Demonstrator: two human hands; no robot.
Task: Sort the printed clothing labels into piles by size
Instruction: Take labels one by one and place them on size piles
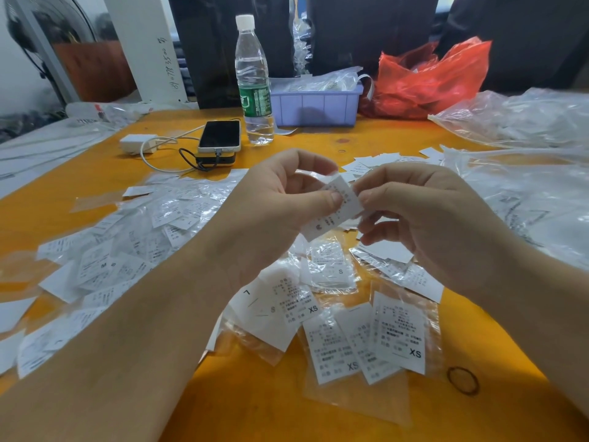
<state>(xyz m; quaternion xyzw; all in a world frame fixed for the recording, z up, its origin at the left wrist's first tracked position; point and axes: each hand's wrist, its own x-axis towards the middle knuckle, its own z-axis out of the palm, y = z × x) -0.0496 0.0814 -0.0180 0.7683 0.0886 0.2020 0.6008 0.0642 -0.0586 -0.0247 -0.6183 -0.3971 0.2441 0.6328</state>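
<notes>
Hands meet above the middle of the orange desk (318, 422) in the head view. The left hand (280, 199) pinches a white printed label (334, 207) between thumb and curled fingers, and the right hand (424, 208) pinches the same label at its right edge. The label is tilted and lifted off the desk, between both hands. Its size letter is too blurred to read. Under the hands lie labels in clear sleeves, three of them marked XS (400, 338) near the front edge. A bigger loose heap of labels (127, 250) lies to the left. Behind stand a water bottle (253, 81), a phone (220, 135) on a power bank, a lilac bin (315, 106) and a red bag (430, 78).
</notes>
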